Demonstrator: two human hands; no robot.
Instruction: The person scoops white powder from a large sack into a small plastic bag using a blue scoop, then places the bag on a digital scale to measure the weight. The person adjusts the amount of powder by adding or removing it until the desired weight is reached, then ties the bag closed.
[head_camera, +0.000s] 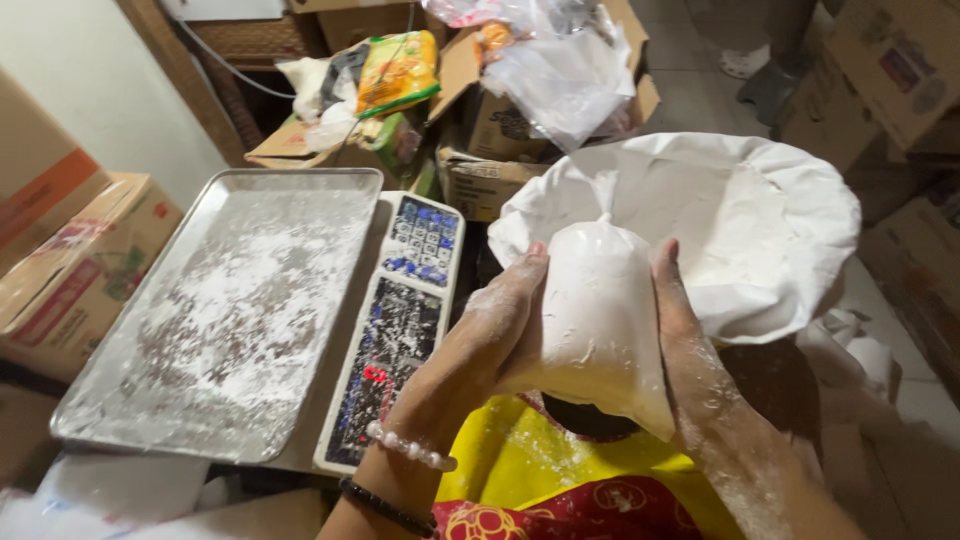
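Clear plastic bag packed with white powder (600, 320) sat pinched between both hands: the left hand (480, 345) pressed its side with fingers wrapped around, the right hand (690, 350) flat against the other flank. Held above a yellow and red apron (540, 480), the bag looked soft, weighty and dusty-slick, best gripped low around its belly, under the loose gathered neck. Behind it gaped a large white powder sack (760, 220). Leftward stood a scale keypad (400, 320) and its powder-dusted steel tray (230, 300), with cardboard boxes (80, 250) around.
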